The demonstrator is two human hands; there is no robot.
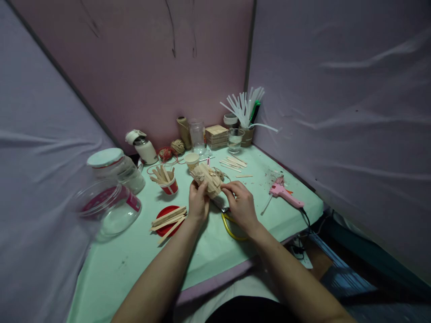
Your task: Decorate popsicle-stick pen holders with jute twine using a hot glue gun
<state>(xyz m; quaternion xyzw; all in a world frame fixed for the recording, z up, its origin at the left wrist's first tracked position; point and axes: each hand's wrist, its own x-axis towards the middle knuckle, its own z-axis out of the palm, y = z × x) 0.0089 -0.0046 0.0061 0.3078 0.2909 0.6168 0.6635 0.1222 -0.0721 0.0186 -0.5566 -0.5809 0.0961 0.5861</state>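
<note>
My left hand [198, 199] grips the left side of a small craft model [209, 179] built of pale wooden sticks, held up over the table. At the model's lower right, my right hand [240, 204] is closed in a pinch; what sits between its fingertips is too small to make out. Beneath that hand lie scissors with yellow handles [232, 231], partly covered. Left of my left forearm, wooden sticks [170, 220] rest across a red lid [164, 209]. A paper cup [191, 160] stands just behind the model.
A pink glue gun [286, 195] lies at the right, its cord over the edge. A red-and-white cup of sticks [168, 186] and clear plastic jars [114, 206] stand left. Along the back are twine [178, 146], stacked wooden squares [216, 137] and white glue sticks [245, 107] in a holder.
</note>
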